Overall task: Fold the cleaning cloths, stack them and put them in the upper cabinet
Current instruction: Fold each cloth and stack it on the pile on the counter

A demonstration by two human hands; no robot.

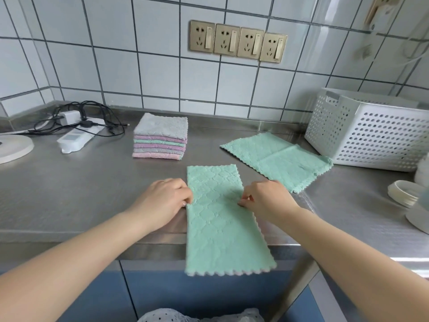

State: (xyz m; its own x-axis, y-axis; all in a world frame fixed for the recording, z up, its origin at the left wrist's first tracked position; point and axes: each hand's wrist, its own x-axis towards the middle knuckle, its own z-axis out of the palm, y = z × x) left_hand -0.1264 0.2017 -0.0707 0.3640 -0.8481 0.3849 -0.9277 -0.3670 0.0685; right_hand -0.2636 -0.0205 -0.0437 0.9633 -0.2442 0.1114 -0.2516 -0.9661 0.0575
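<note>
A green cleaning cloth [220, 219], folded into a long strip, lies on the steel counter [81, 194] with its near end hanging over the front edge. My left hand [162, 201] pinches its left edge about halfway along. My right hand [264, 201] pinches the right edge opposite. A second green cloth [278, 159] lies spread flat to the right, further back. A stack of several folded cloths [160, 138], grey on top with pink, green and purple below, stands near the back wall. The upper cabinet is out of view.
A white perforated basket [371, 131] stands at the back right. White lids and a container [408, 196] sit at the right edge. A power strip with black cables [79, 133] and a white round object [14, 147] are at the back left. Wall sockets [238, 41] are above.
</note>
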